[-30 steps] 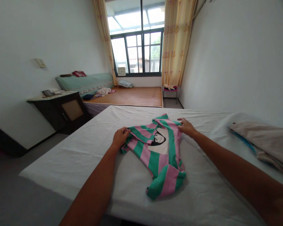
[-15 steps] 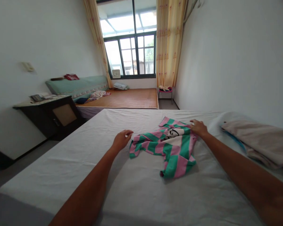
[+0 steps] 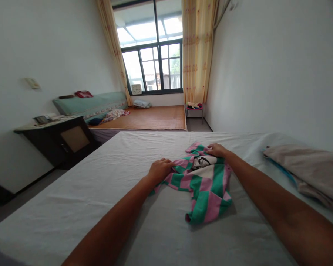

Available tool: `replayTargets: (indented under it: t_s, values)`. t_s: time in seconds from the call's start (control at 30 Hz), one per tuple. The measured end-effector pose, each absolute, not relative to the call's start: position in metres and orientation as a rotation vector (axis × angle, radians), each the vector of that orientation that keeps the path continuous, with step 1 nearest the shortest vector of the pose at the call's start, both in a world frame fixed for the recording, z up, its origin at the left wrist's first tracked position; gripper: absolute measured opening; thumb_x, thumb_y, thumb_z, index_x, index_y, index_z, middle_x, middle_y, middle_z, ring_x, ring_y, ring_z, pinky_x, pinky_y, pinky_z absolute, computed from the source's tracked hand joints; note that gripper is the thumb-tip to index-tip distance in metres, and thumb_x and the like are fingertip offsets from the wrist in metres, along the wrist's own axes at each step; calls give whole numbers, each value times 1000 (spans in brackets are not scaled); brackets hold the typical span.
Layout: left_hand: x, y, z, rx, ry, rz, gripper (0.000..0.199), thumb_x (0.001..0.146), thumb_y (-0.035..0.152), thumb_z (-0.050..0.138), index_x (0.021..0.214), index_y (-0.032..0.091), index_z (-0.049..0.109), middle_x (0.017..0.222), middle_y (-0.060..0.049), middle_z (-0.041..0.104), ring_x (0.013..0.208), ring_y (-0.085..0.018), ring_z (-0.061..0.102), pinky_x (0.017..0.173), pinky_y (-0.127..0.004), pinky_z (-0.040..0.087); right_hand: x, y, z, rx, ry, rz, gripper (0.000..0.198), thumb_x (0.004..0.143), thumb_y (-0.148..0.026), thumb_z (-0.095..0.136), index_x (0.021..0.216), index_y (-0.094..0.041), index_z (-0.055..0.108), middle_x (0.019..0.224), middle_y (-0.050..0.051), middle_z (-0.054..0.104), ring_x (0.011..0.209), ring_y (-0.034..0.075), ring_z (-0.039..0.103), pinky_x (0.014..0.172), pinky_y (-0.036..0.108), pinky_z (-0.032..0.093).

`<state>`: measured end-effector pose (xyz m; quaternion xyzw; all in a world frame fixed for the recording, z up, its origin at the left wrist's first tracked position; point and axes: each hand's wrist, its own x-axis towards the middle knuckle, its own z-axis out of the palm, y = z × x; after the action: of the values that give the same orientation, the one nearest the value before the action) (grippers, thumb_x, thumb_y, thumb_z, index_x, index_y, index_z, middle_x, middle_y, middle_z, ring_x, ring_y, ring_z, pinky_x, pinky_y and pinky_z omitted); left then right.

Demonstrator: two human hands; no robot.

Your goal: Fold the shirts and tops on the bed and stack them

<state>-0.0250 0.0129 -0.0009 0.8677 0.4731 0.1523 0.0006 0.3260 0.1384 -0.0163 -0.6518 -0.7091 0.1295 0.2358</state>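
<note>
Indoors, a person's left hand (image 3: 161, 170) lies palm down over the left end of a shirt (image 3: 208, 192), striped in pink and green and spread crookedly on a white sheet (image 3: 86, 207). The fingers are close together and slightly bent; whether they pinch the fabric cannot be told, as the back of the hand hides their tips. The right hand (image 3: 217, 150) touches the shirt's upper edge, its fingers curled beside a short striped flap; whether thumb and fingers meet on the cloth cannot be told either. Between the two, a black-and-white print (image 3: 202, 162) shows on the shirt, partly creased, while one sleeve (image 3: 207, 210) points toward the camera, its dark opening turned to the left. To the right, well apart from the shirt, a beige cloth (image 3: 308, 166) lies folded on the same sheet, a blue edge showing beneath it. Beyond, a brown mat (image 3: 158, 116) covers a bed with a green headboard (image 3: 100, 103), crumpled clothes (image 3: 115, 114) lying near it and a red bundle (image 3: 83, 94) on top. A dark cabinet (image 3: 72, 138) stands at left, a square clock (image 3: 136, 89) sits at the foot of the window (image 3: 152, 70), and a pink stool (image 3: 194, 108) stands below the yellow curtain (image 3: 195, 55) on the window's right side
</note>
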Motion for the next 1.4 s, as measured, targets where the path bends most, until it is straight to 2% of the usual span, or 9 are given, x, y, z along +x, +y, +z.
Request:
replayTargets:
  t_s: [0.2,0.33,0.43,0.63,0.8,0.97,1.13,1.23,1.4]
  values:
    - [-46,63,2,2084,1674,1066,29,90,31,47,103,23,72,97,-5,74,93,-22,66,82,-30,49,331,155,11,-1720,-1642,353,35,87,-33,47,112,-15,63,79,7,70,70,20,67,60,28,52]
    - [-61,90,2,1708,1742,1348,37,88,24,47,119,12,62,115,-14,68,103,-22,64,89,-34,49,326,149,25,-1671,-1536,339,41,83,-32,55,120,-14,57,92,12,69,79,22,66,64,31,54]
    - [-74,75,3,1805,1657,1231,38,88,29,49,118,11,63,113,-13,68,97,-22,65,86,-33,50,321,114,29,-1570,-1651,408,40,78,-37,63,111,-15,63,96,12,69,89,23,64,73,32,53]
    - [-107,-3,6,2341,1231,636,33,83,45,60,101,21,72,102,-5,69,95,-21,62,89,-31,47,306,-20,37,-1067,-2397,1149,41,81,-53,61,98,-16,69,86,5,69,75,17,62,69,28,50]
    - [-115,-28,-7,2548,1322,563,33,79,31,63,110,22,68,116,-8,65,109,-24,56,97,-34,43,284,-87,22,-809,-2700,749,56,75,-34,71,128,-23,58,122,10,61,110,26,55,97,40,41]
    - [-105,-30,2,2688,1487,553,24,78,14,55,94,21,71,97,-6,69,98,-22,59,88,-33,46,283,-90,24,-791,-2570,770,19,85,-17,50,92,-17,68,89,7,66,84,18,59,79,32,46]
    - [-120,-65,28,2752,1339,532,23,76,9,54,90,21,69,93,-4,69,95,-20,59,88,-31,46,324,-107,62,-822,-2352,1233,23,89,-28,52,73,-15,61,73,3,60,66,12,54,61,24,43]
    - [-129,-86,25,2739,1239,446,26,76,8,53,92,22,69,94,-4,69,97,-20,59,89,-30,45,341,-123,68,-930,-2392,1141,21,89,-33,54,95,-17,67,92,7,66,83,16,59,73,28,47]
    - [-128,-87,1,2667,1300,498,28,80,11,53,99,23,70,106,-5,68,101,-20,59,91,-32,46,327,-133,41,-783,-2680,900,54,77,-38,70,128,-27,58,128,8,58,119,25,51,104,42,37]
